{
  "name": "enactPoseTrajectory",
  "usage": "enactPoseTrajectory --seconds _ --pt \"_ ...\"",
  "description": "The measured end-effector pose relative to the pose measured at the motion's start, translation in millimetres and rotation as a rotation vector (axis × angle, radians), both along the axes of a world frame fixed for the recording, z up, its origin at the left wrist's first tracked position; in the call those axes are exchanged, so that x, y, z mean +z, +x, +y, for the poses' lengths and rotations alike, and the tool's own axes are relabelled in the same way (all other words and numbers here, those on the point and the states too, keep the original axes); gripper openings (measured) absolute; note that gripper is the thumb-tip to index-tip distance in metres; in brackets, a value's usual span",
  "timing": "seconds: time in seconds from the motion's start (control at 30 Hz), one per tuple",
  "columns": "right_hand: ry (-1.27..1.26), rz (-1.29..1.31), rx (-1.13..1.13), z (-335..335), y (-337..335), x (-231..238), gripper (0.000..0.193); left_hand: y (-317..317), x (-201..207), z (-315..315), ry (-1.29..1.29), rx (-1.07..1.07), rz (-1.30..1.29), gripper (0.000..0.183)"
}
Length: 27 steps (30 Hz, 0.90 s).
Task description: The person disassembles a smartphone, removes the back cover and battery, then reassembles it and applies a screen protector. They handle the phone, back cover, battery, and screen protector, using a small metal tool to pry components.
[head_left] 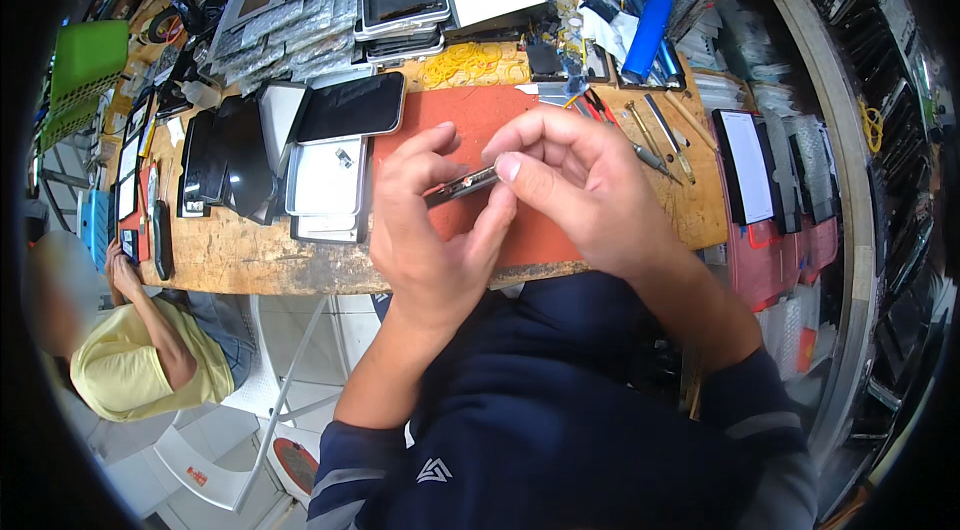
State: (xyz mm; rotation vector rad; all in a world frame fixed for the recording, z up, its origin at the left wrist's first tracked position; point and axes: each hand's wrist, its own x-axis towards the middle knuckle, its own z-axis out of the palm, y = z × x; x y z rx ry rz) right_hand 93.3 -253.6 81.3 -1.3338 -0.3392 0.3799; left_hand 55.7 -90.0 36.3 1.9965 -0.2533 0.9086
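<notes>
Here both hands grasp a thin metal part [462,186] in the frame's centre, above the red mat [470,115]: left hand [432,220] underneath, right hand [575,180] pinching its end. Too much force could bend it, I think

Below the grip, the red mat [470,110] is lying bare, leaving room. Left of the grip, stacked phone screens [335,170] are crowding in. Right of it, screwdrivers [655,135] are lying near.
</notes>
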Motion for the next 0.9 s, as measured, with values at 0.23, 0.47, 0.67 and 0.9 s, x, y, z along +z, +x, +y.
enactPoseTrajectory --seconds 0.23,0.47,0.67,0.9 --pt "0.237 -0.042 -0.123 4.0 7.9 -30.4 0.017 -1.2 1.6 27.6 -0.283 -0.545 0.394 0.065" --pt "0.355 0.011 -0.109 13.0 12.8 -31.7 0.012 13.2 11.3 62.9 0.055 -0.781 0.467 0.084" --pt "0.145 -0.057 -0.038 6.8 8.7 -16.6 0.014 25.3 20.1 72.8 0.205 -0.681 0.329 0.104" --pt "-0.039 0.043 0.065 -7.3 9.0 5.7 0.01 12.2 18.0 51.5 0.268 -0.536 0.193 0.091"
